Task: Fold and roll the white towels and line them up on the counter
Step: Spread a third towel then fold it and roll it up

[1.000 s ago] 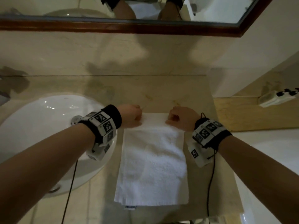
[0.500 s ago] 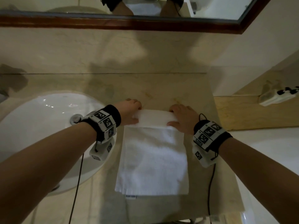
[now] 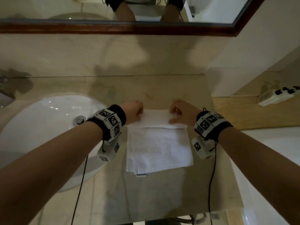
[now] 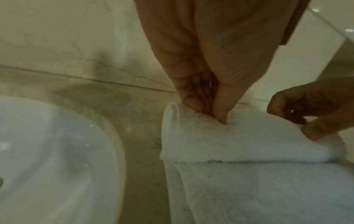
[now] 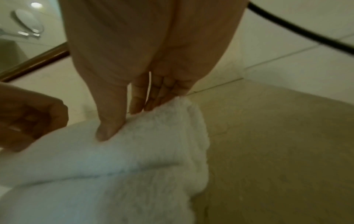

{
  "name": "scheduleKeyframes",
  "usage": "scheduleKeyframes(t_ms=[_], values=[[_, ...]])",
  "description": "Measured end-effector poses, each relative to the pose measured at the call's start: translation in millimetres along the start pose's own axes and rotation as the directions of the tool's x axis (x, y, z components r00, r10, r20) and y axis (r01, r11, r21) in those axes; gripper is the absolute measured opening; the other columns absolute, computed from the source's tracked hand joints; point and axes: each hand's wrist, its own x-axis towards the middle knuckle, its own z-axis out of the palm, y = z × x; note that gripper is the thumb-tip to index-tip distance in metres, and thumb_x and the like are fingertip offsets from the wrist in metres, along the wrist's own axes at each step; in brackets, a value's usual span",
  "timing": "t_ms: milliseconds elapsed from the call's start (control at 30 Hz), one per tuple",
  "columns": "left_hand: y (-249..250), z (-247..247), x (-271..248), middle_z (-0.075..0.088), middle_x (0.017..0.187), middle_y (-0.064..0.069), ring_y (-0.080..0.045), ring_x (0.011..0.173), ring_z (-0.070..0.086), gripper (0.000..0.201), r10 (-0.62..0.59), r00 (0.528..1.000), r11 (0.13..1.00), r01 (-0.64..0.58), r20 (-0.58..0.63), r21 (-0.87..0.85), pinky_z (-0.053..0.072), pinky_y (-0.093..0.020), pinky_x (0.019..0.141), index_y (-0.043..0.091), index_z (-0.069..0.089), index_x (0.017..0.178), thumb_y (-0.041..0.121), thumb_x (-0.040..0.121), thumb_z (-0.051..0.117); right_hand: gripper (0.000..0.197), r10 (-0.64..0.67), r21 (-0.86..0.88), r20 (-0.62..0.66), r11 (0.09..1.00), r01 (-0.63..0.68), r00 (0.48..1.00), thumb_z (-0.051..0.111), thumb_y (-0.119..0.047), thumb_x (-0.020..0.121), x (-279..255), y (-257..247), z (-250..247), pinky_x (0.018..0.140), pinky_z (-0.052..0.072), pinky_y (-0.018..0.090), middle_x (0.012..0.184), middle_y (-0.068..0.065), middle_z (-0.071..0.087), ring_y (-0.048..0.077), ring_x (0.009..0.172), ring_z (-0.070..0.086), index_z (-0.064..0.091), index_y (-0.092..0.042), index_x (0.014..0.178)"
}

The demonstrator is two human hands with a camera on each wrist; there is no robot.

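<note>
**One towel, roll just begun at the far end**

One white towel (image 3: 158, 148) lies folded into a long strip on the counter (image 3: 162, 200), between the sink (image 3: 40, 135) on the left and the counter's right edge. Its near hem, with a small label (image 3: 141, 174), lies flat and loose, pointing toward the counter's front edge. Farther back, the strip's far end is turned over toward the person into a first low roll. The left hand (image 3: 134, 112) pinches the roll's left end, thumb in front and fingers curled behind, as the left wrist view shows. The right hand (image 3: 181, 113) grips the right end, its thumb (image 5: 109, 130) pressed on the front face and its fingers tucked over the back. Behind them is bare counter, then the wall and the mirror frame (image 3: 113, 29).

The likely trouble is an uneven roll: if one hand turns faster or pulls tighter, the roll would probably cone and wander toward the sink. The core also looks slack, so a light grip could let it spring open. The loose near layers may shift apart, since nothing holds them.
</note>
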Motion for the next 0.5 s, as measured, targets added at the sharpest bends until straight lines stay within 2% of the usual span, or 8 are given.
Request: scheduleKeyframes(t_ms=[100, 167, 200, 300, 400, 500], values=[[-1.5, 3.3, 2.6, 0.043, 0.13, -0.009, -0.029, 0.118, 0.043, 0.045, -0.046, 0.999, 0.998, 0.047, -0.021, 0.039, 0.038, -0.035, 0.097, 0.012, 0.046, 0.127, 0.024, 0.086, 0.061, 0.062, 0.063, -0.121, 0.065, 0.991, -0.055, 0.996, 0.072, -0.047, 0.074, 8.7, 4.3, 2.5, 0.095, 0.04, 0.033, 0.12, 0.0, 0.047, 0.021, 0.111, 0.045, 0.05, -0.02, 0.126], [-2.0, 4.6, 1.2, 0.04, 0.138, -0.007, -0.028, 0.125, 0.04, 0.057, -0.083, 0.997, 0.992, 0.082, 0.001, 0.091, 0.037, -0.037, 0.101, 0.017, 0.041, 0.136, 0.035, 0.086, 0.061, 0.07, 0.1, -0.099, 0.145, 0.991, -0.086, 0.984, 0.07, -0.048, 0.075, 9.6, 7.4, 8.7, 0.101, 0.039, 0.037, 0.13, 0.002, 0.046, 0.023, 0.118, 0.045, 0.043, -0.021, 0.134], [-2.1, 5.1, -0.4, 0.042, 0.138, -0.006, -0.027, 0.124, 0.043, 0.059, -0.106, 0.994, 0.99, 0.103, 0.027, 0.094, 0.039, -0.035, 0.098, 0.017, 0.04, 0.137, 0.039, 0.086, 0.061, 0.073, 0.107, -0.07, 0.178, 0.993, -0.096, 0.978, 0.07, -0.049, 0.076, 9.4, 8.7, 11.3, 0.102, 0.039, 0.039, 0.133, 0.003, 0.046, 0.023, 0.118, 0.046, 0.04, -0.021, 0.136], [-4.3, 11.5, -4.5, 0.051, 0.131, -0.006, -0.025, 0.113, 0.054, 0.058, -0.126, 0.99, 0.991, 0.122, 0.062, 0.054, 0.043, -0.03, 0.087, 0.016, 0.042, 0.135, 0.043, 0.086, 0.06, 0.074, 0.081, -0.14, 0.158, 0.988, -0.059, 0.984, 0.066, -0.054, 0.076, 5.8, 10.8, 16.6, 0.103, 0.038, 0.04, 0.133, 0.0, 0.049, 0.022, 0.117, 0.05, 0.037, -0.024, 0.137], [-3.2, 16.1, -9.5, 0.05, 0.126, -0.006, -0.025, 0.108, 0.055, 0.059, -0.106, 0.994, 0.994, 0.105, 0.033, 0.032, 0.043, -0.03, 0.085, 0.017, 0.042, 0.132, 0.043, 0.084, 0.062, 0.068, 0.025, -0.2, 0.12, 0.98, -0.001, 0.993, 0.066, -0.053, 0.077, 2.1, 9.5, 17.7, 0.102, 0.037, 0.04, 0.129, -0.001, 0.051, 0.021, 0.114, 0.05, 0.04, -0.024, 0.133], [0.9, 18.0, -11.9, 0.049, 0.121, -0.005, -0.025, 0.105, 0.053, 0.056, -0.072, 0.997, 0.99, 0.075, -0.031, 0.115, 0.041, -0.031, 0.08, 0.016, 0.042, 0.124, 0.043, 0.08, 0.065, 0.061, -0.031, -0.204, 0.09, 0.978, 0.049, 0.995, 0.07, -0.047, 0.075, 1.1, 5.3, 11.8, 0.098, 0.038, 0.037, 0.121, 0.0, 0.05, 0.021, 0.11, 0.049, 0.043, -0.022, 0.124]])
